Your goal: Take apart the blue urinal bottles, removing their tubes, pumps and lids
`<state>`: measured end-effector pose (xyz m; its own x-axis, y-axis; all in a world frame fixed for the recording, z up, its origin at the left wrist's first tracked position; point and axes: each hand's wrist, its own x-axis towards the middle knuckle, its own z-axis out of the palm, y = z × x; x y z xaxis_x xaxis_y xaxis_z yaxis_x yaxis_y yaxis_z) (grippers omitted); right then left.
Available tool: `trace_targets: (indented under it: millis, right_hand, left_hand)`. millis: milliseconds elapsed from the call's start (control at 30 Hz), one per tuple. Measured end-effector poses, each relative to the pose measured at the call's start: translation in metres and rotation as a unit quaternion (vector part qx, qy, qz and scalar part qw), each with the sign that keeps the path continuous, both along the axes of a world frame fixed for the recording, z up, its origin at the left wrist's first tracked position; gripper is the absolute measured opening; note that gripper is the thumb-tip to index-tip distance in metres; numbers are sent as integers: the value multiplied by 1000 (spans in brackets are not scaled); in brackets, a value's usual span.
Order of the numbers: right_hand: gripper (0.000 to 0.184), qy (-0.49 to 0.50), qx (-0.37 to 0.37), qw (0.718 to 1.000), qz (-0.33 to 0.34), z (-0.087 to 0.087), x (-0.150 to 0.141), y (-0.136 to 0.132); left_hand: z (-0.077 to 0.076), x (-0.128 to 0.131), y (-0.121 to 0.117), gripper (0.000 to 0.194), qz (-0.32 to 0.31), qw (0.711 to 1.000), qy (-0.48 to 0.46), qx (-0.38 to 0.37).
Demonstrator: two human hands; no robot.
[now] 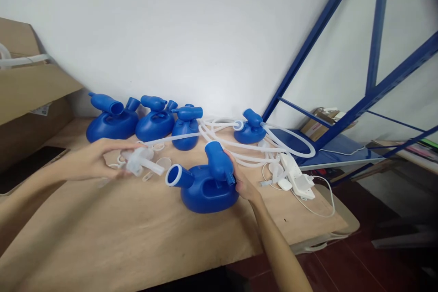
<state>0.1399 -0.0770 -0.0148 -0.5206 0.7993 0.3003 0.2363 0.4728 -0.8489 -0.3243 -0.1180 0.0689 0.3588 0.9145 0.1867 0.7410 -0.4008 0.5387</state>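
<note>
My left hand [102, 159] is closed around a translucent white plastic fitting [138, 160] with a short tube stub pointing right. Close by on the table lie a thin white cord, a clear round cap [164, 163] and other small clear parts. In front of me stands a blue plastic urinal bottle [205, 196], upright, its open neck [176, 176] rimmed in white and tilted left. A blue funnel-shaped adapter [218, 162] sits over its handle. My right hand [241, 180] grips the adapter from the right side; some of its fingers are hidden behind it.
Several similar blue bottles [112, 125] line the wall. A coiled white hose [239, 145] runs across the table [119, 237] to the right. Near the right edge are a white power strip [296, 175] and cable. A cardboard box [34, 86], dark phone-like slab [27, 166] and blue rack [315, 36] flank the table.
</note>
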Motion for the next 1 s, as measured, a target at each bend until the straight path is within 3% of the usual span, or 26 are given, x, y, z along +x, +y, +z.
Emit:
trace_targets:
  millis: [133, 267, 400, 500, 600, 667, 767, 900, 1000]
  right_hand:
    - [152, -14, -11, 1000, 0, -3, -1, -1]
    - [141, -47, -13, 998, -50, 1, -9, -8]
    - [136, -53, -15, 996, -71, 0, -12, -13]
    - [131, -49, -6, 996, -79, -4, -13, -14]
    - [130, -40, -12, 997, -72, -6, -16, -16]
    - [131, -36, -17, 997, -63, -7, -18, -17]
    - [129, -25, -14, 998, -54, -7, -20, -17]
    - [126, -23, -3, 998, -59, -7, -21, -18]
    - [126, -33, 9, 996, -78, -8, -22, -19]
  left_hand:
    - [0, 39, -13, 58, -42, 993, 109, 34]
    - [-15, 77, -11, 59, -92, 967, 204, 124]
    - [-42, 92, 2, 62, -175, 902, 256, 299]
    - [-53, 92, 14, 69, -222, 861, 267, 372]
    - [-51, 92, 27, 46, -315, 825, 232, 408]
    - [-44, 95, 33, 32, -401, 819, 174, 373]
    - [-30, 105, 41, 25, -472, 845, 102, 227]
    - [-19, 122, 51, 34, -507, 856, 57, 87]
    - [-26, 127, 55, 32, -469, 883, 16, -8]
